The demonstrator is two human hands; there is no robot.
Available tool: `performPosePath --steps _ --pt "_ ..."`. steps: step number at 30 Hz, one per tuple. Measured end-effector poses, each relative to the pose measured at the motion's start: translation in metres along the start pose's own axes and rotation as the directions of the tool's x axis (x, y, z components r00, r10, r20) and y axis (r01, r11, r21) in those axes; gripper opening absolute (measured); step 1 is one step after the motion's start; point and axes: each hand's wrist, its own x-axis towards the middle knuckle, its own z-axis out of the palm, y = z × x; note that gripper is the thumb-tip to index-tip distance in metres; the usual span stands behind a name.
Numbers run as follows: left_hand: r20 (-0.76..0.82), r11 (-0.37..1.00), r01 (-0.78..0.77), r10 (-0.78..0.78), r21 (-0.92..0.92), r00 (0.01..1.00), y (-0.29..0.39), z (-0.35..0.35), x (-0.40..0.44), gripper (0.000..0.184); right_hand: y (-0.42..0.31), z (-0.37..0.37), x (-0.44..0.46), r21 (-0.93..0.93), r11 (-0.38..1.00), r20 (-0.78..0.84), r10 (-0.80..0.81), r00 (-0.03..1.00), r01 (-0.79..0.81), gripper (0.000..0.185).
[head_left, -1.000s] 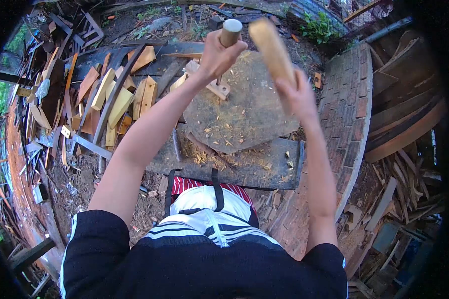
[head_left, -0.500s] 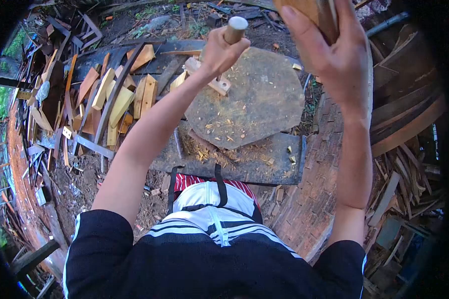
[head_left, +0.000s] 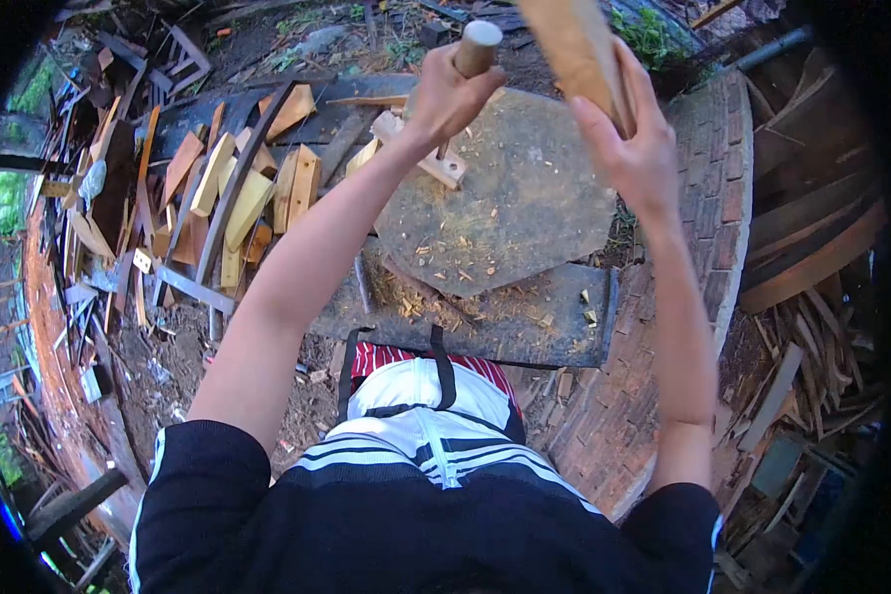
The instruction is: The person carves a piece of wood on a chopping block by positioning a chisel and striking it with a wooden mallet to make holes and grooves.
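Note:
My left hand point(head_left: 452, 99) is wrapped round the upright round handle of a chisel point(head_left: 479, 45). The tool's lower end stands on a pale wooden block point(head_left: 447, 170) with round holes, and my fist hides part of it. The block lies on the round chopping stump point(head_left: 525, 208), among chips. Raised to the right above the stump, my right hand point(head_left: 636, 148) is closed on a thick piece of wood point(head_left: 579, 59), which runs out of the top of the view.
Cut wooden blocks point(head_left: 243, 203) and curved strips lie heaped at the left. A dark board point(head_left: 535, 342) with shavings sits before the stump. A low brick wall point(head_left: 708, 188) curves along the right, with scrap timber point(head_left: 802, 356) beyond it.
My right hand has come down and to the left with the piece of wood, nearer the chisel. My left hand holds the chisel in nearly the same place.

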Motion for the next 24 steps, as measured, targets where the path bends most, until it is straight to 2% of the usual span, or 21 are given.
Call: performPosePath --steps 2,3,4,5,6,7,8,10,11,12,13,15,16,18,19,24 --pt "0.002 1.000 -0.008 0.008 0.000 1.000 -0.005 -0.002 0.001 0.030 0.034 0.024 -0.026 -0.162 0.966 -0.060 0.193 0.979 -0.200 0.071" --pt "0.017 1.000 -0.016 0.016 -0.012 1.000 -0.004 -0.001 0.003 0.030 0.050 0.035 -0.040 -0.196 0.912 0.051 0.376 0.925 -0.359 0.072" --pt "0.034 0.999 -0.021 0.022 -0.028 0.999 -0.004 0.002 0.005 0.030 0.064 0.045 -0.055 -0.249 0.828 0.153 0.546 0.824 -0.502 0.073" --pt "0.036 0.999 -0.017 0.018 -0.029 0.999 -0.004 0.004 0.008 0.030 0.079 0.058 -0.073 -0.251 0.825 0.154 0.550 0.821 -0.506 0.073" --pt "0.028 1.000 -0.013 0.013 -0.027 1.000 -0.003 0.004 0.009 0.030 0.091 0.072 -0.095 -0.442 0.846 0.133 0.390 0.911 -0.298 0.076" --pt "0.021 1.000 -0.003 0.004 -0.021 1.000 -0.003 0.002 0.008 0.030 0.089 0.079 -0.105 -0.606 0.791 0.154 0.216 0.964 -0.080 0.079" --pt "0.024 1.000 0.014 -0.014 -0.011 1.000 -0.003 0.000 0.007 0.030 0.087 0.089 -0.111 -0.598 0.797 0.164 0.228 0.960 -0.087 0.079" --pt "0.059 0.999 0.003 -0.001 -0.036 0.998 -0.004 0.001 0.010 0.027 0.049 0.113 -0.106 -0.520 0.851 0.067 -0.048 0.997 0.076 0.084" --pt "0.043 0.990 0.026 -0.020 -0.138 0.999 -0.012 0.001 0.012 0.017 0.036 0.130 -0.107 -0.442 0.893 0.124 -0.033 0.992 0.086 0.081" --pt "0.059 0.990 0.034 -0.026 -0.138 0.998 -0.014 0.005 0.015 0.017 0.029 0.146 -0.103 -0.360 0.928 0.179 -0.027 0.983 0.091 0.078" --pt "0.056 0.988 0.057 -0.049 -0.147 0.997 -0.015 0.007 0.019 0.014 0.031 0.165 -0.103 -0.361 0.929 0.175 -0.016 0.984 0.079 0.078" --pt "0.055 0.985 0.094 -0.087 -0.147 0.995 -0.017 0.005 0.027 0.015 0.037 0.199 -0.104 -0.179 0.983 0.272 0.081 0.959 -0.032 0.064" --pt "0.053 0.985 0.101 -0.095 -0.139 0.994 -0.018 0.002 0.033 0.015 0.036 0.203 -0.106 -0.169 0.985 0.277 0.083 0.957 -0.036 0.064" --pt "0.026 0.941 0.243 -0.244 -0.236 0.969 -0.022 0.003 0.048 0.015 0.037 0.202 -0.109 -0.103 0.991 0.203 0.106 0.973 -0.086 0.051" --pt "0.048 0.901 0.319 -0.320 -0.295 0.946 -0.028 0.000 0.056 0.017 0.035 0.201 -0.108 -0.106 0.991 0.211 0.107 0.972 -0.086 0.051" --pt "0.090 0.849 0.383 -0.377 -0.364 0.922 -0.072 -0.001 0.095 0.021 0.030 0.202 -0.108 -0.078 0.985 0.166 0.163 0.973 -0.152 0.048"
